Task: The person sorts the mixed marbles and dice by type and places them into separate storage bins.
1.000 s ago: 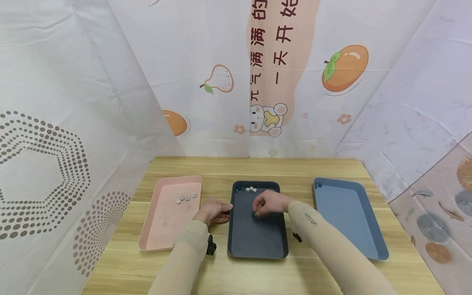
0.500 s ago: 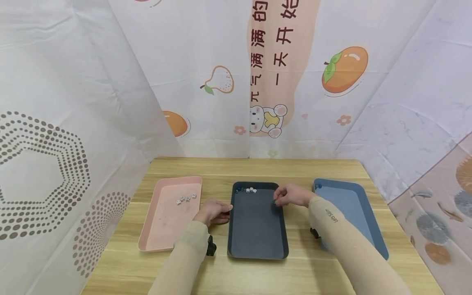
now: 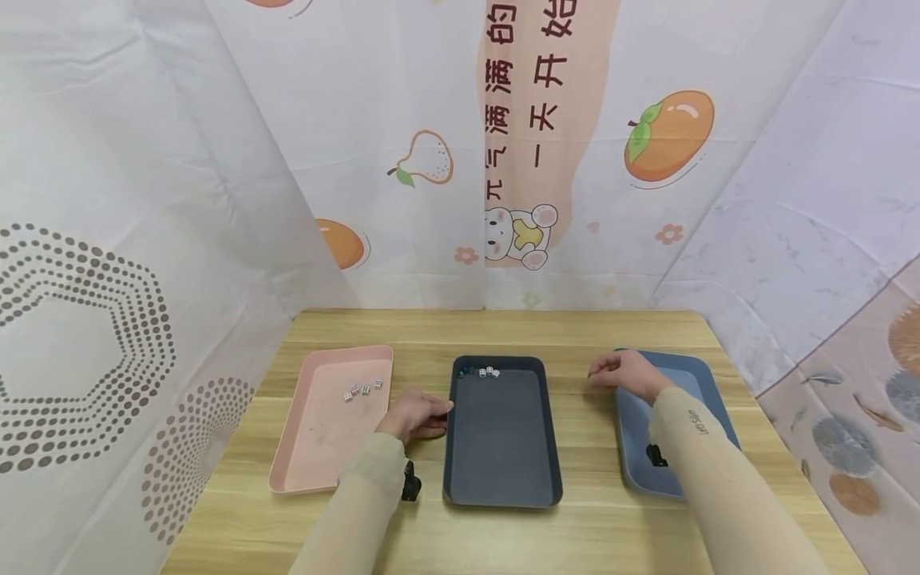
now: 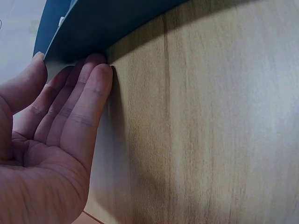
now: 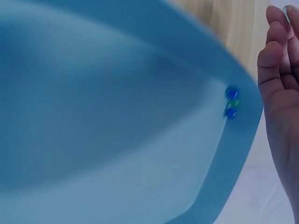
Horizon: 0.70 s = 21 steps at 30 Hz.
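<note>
Four dice (image 3: pixel 366 390) occupy the pink tray (image 3: pixel 327 447), left fingers (image 4: pixel 86 102) touch the dark tray (image 3: pixel 501 447), right fingers (image 5: pixel 271 58) pinch a marble (image 5: pixel 286 11).

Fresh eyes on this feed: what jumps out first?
Most likely the row on the table: pink tray left, dark tray centre, blue tray right. White dice stand out in the pink tray. At the blue tray's left edge, the right hand pinches a small glassy thing.

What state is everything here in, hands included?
Pink tray: upright
Pink-tray dice: four, loose
Dark tray: upright
Dark-tray dice: three, clustered at the far end
Dark-tray marbles: in a far corner
Blue tray: upright, partly hidden
Blue-tray marbles: bunched in a corner
Left hand: touching the dark tray's rim
Right hand: pinching a small glassy thing
</note>
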Available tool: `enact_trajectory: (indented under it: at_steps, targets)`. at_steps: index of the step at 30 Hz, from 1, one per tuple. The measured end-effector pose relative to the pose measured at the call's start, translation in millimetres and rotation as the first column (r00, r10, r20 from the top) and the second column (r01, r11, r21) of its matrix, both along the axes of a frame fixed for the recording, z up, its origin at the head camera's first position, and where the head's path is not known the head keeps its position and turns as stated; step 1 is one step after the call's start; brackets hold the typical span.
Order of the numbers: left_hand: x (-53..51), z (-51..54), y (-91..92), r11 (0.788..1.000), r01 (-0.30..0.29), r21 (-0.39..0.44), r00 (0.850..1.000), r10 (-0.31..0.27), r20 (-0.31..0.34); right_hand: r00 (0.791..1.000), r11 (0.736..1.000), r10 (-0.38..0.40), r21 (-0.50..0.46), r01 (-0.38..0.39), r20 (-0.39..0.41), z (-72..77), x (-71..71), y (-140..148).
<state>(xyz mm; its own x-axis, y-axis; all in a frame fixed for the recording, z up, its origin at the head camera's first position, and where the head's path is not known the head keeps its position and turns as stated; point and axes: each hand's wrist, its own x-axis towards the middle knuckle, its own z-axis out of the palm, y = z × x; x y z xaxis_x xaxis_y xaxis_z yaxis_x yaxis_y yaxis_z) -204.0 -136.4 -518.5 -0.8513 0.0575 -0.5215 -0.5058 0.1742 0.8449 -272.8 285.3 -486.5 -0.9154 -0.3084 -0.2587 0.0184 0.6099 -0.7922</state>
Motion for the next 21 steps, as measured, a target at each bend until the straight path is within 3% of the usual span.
enact_trajectory:
  at_steps: [6,15,21]
  targets:
    - [0.8,-0.9,0.2,1.000,-0.004,0.004,1.000,0.004,0.001,0.998,0.998,-0.061,0.007,0.061,-0.018,-8.3,7.3,26.1]
    - [0.3,-2.6,0.0,1.000,-0.006,0.008,1.000,0.006,0.007,0.987,0.986,-0.157,0.056,0.160,-0.044,-9.1,22.0,54.6]
    - [-0.3,-2.9,-0.2,1.000,-0.017,0.009,1.000,0.017,0.008,0.985,0.982,-0.163,0.093,0.167,-0.054,-15.0,24.0,69.5]
